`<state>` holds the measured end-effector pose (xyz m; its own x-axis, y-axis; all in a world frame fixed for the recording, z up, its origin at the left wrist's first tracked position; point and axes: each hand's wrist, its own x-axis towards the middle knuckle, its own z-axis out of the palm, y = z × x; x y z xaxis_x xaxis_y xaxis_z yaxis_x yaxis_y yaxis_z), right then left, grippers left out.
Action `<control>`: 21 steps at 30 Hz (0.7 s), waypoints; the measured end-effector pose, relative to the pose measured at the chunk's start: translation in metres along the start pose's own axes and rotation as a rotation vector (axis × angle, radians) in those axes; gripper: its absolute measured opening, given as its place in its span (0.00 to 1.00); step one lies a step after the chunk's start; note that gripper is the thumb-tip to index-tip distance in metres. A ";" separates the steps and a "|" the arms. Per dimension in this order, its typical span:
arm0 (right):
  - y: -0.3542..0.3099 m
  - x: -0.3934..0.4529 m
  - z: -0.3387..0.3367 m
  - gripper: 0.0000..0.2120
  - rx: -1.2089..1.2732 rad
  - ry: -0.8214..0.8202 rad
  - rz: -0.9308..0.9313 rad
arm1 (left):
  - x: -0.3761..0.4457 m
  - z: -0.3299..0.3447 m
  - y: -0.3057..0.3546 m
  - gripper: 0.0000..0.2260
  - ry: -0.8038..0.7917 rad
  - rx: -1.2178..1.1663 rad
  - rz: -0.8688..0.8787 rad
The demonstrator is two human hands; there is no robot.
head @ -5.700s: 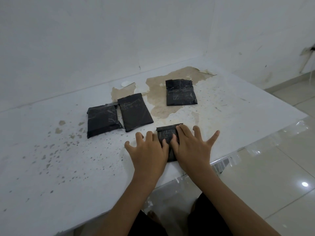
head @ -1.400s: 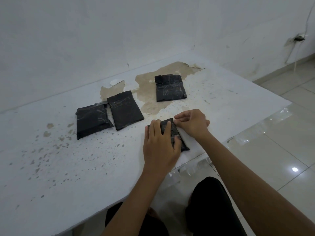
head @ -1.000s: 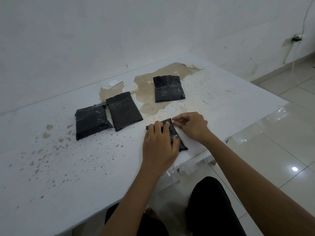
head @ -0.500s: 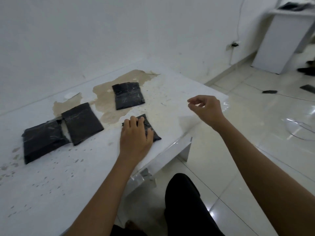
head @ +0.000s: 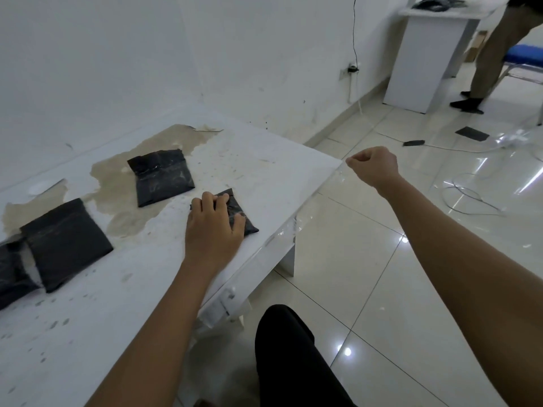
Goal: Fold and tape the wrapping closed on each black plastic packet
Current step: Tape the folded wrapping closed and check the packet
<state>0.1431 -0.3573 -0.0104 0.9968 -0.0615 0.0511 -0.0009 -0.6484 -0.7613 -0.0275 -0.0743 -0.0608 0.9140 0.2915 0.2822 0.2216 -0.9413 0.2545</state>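
Note:
A small black plastic packet [head: 241,213] lies near the right front edge of the white table [head: 264,168]. My left hand [head: 213,227] lies on it, fingers curled over its far edge, and hides most of it. My right hand [head: 374,167] is raised off the table to the right, above the floor. Its fingers pinch what looks like a clear tape strip [head: 320,195] that stretches down to the table's edge. Three more black packets lie on the table: one at the back [head: 161,177], one at the left [head: 66,242], and one cut off by the left border [head: 11,268].
The tabletop has a brown worn patch [head: 117,183] around the back packet. Shiny tiled floor lies to the right, with cables [head: 470,198] across it. A white cabinet [head: 426,54] and another person's legs [head: 493,48] are at the far right. My knee [head: 288,362] is below the table edge.
My right hand left the packet and swung out to the right, away from the table, pinched shut. My left hand stayed on the packet. The view turned to the right.

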 end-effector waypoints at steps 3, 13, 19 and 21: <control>-0.002 0.011 -0.001 0.13 -0.107 -0.070 0.016 | 0.003 0.004 0.000 0.26 0.024 -0.017 0.007; -0.003 0.022 0.006 0.24 -0.210 -0.263 0.108 | 0.003 0.005 0.001 0.26 0.055 -0.037 0.002; -0.003 0.017 0.010 0.14 -0.116 -0.162 0.045 | 0.002 0.006 0.000 0.26 0.062 -0.043 0.001; -0.003 0.018 0.013 0.12 -0.105 -0.117 0.039 | 0.002 0.007 0.000 0.26 0.063 -0.046 0.000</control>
<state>0.1622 -0.3472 -0.0158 0.9983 -0.0031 -0.0577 -0.0420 -0.7236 -0.6889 -0.0234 -0.0751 -0.0663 0.8905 0.3033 0.3391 0.2047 -0.9328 0.2967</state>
